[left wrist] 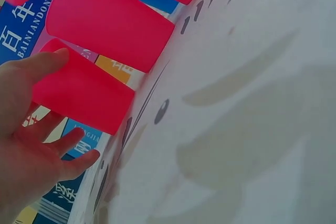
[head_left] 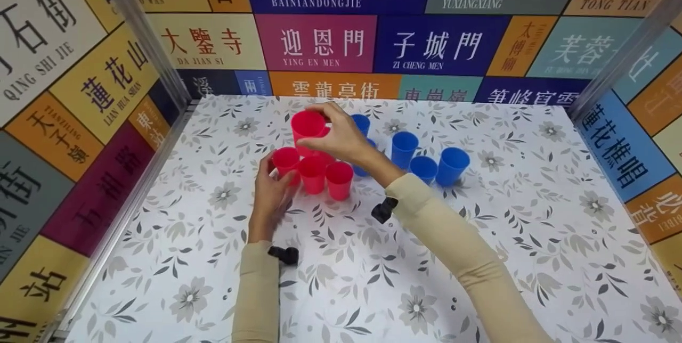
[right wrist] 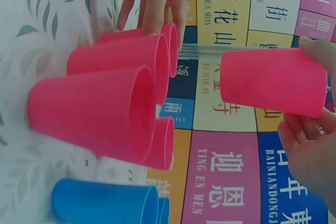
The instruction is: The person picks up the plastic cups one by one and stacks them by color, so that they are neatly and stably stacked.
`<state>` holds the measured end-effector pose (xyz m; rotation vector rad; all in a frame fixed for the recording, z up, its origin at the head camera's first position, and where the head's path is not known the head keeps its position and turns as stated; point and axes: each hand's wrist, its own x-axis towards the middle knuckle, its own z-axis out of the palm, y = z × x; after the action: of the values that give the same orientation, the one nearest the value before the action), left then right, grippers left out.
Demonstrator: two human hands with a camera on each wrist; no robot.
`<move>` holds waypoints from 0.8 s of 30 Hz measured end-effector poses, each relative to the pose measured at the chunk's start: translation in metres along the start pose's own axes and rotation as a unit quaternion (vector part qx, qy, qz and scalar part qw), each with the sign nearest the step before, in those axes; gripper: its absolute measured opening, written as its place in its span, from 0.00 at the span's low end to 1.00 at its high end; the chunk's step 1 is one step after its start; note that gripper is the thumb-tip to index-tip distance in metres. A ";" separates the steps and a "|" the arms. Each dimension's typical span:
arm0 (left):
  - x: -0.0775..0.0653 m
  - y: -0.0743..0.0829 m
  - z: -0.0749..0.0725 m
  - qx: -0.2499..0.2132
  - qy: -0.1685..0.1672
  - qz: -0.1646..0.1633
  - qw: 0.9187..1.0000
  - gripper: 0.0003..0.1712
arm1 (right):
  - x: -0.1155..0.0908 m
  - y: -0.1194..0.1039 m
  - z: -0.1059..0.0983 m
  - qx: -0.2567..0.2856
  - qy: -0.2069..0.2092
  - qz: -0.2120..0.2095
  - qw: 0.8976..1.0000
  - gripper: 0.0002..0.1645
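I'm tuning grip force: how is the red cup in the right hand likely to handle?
The red cup is probably light: the right hand holds it up near its rim. It looks fairly stiff: no dent shows. Its smooth-looking side might slip.

i log a white table (head_left: 341,300), printed with grey leaves and flowers. on it: three red cups (head_left: 313,178) in a row, mouths up, a fourth red cup (right wrist: 165,142) behind; rightward, three blue cups (head_left: 405,151) clustered, plus two blue cups (head_left: 362,123) partly hidden.
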<state>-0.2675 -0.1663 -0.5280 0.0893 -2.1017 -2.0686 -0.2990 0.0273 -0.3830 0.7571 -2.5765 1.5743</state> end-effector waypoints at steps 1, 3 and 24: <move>0.000 0.000 0.000 0.007 0.000 -0.001 1.000 0.41 | 0.003 -0.001 0.003 0.005 0.000 0.000 1.000 0.41; 0.000 0.000 0.000 0.024 0.000 -0.003 1.000 0.41 | 0.008 -0.003 0.009 0.012 -0.002 -0.002 1.000 0.41; -0.001 0.000 -0.002 0.052 0.008 0.021 0.998 0.37 | 0.033 0.014 0.054 -0.034 -0.045 0.071 0.996 0.46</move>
<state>-0.2665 -0.1686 -0.5284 0.0758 -2.1819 -1.9271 -0.3221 -0.0261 -0.4120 0.6681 -2.7896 1.5124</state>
